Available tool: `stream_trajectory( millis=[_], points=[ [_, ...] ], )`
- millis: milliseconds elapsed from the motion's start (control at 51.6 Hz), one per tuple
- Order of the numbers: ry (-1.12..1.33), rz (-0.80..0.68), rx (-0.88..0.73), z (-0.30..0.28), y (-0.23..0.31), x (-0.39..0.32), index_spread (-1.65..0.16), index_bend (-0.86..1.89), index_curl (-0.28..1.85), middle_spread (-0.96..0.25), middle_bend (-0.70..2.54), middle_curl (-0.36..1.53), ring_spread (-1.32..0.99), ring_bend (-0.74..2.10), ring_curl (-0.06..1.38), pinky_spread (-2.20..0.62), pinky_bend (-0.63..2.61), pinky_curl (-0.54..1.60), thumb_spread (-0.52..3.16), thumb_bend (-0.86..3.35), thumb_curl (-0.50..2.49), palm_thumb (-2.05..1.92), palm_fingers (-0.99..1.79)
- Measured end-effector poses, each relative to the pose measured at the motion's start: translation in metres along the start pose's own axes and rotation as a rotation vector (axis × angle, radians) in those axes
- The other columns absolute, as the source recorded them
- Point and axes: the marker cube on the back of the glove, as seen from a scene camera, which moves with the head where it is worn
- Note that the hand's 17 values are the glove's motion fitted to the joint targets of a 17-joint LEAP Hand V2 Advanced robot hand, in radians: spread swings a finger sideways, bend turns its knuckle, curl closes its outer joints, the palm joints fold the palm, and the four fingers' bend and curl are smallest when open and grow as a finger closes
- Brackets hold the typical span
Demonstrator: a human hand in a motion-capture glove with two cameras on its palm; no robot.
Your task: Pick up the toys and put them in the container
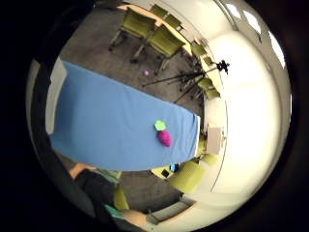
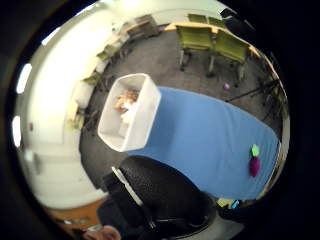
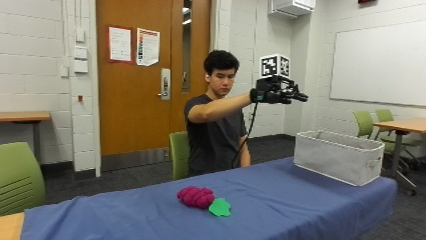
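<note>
Hovering high above the bench (image 3: 286,192) beside the bin (image 3: 338,156), the grip (image 3: 276,94) has relaxed fingers and holds nothing, so I judge one drop done. Next it must travel back and descend to the grapes (image 3: 196,196) and leaf (image 3: 219,207), lying touching, well away from the bin.

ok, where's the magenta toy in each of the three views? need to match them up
Outside view: magenta toy lies on the blue tablecloth, touching the green toy, far from the container.
Thumb side palm view: magenta toy near the cloth's end, opposite the container.
Little finger side palm view: magenta toy near the cloth's end; container not visible.
Shared landmark: the green toy right beside it.
</note>
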Motion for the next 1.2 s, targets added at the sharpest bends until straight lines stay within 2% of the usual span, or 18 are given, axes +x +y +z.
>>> stream_trajectory(
  millis=[291,485,601,659,776,1202],
  points=[
    [0.0,0.209,-0.05,0.036,0.061,0.14,-0.25,0.18,0.5,-0.12,0.34,0.41,-0.34,0.41,0.26,-0.12,0.61,0.32,0.88,-0.14,0.16,-0.2,0.01],
    [-0.011,0.322,-0.057,0.103,0.085,0.222,-0.27,0.22,0.51,-0.13,0.32,0.41,-0.35,0.35,0.26,-0.12,0.57,0.32,0.88,-0.13,0.14,-0.19,0.03],
    [-0.04,0.353,-0.099,0.15,0.101,0.261,-0.28,0.27,0.52,-0.14,0.29,0.4,-0.33,0.2,0.23,-0.1,0.55,0.32,0.88,-0.13,0.13,-0.18,-0.06],
    [-0.06,0.351,-0.127,0.166,0.106,0.27,-0.28,0.29,0.53,-0.14,0.25,0.39,-0.33,0.15,0.22,-0.1,0.55,0.32,0.88,-0.12,0.13,-0.18,-0.08],
    [-0.075,0.44,-0.146,0.212,0.118,0.278,-0.27,0.28,0.53,-0.14,0.19,0.38,-0.32,0.12,0.19,-0.09,0.53,0.32,0.88,-0.12,0.13,-0.17,-0.11],
    [-0.157,0.467,-0.328,0.324,0.139,0.291,-0.26,0.19,0.5,-0.15,0.16,0.35,-0.29,0.12,0.14,-0.07,0.49,0.33,0.84,-0.12,0.13,-0.18,-0.16]
  ],
)
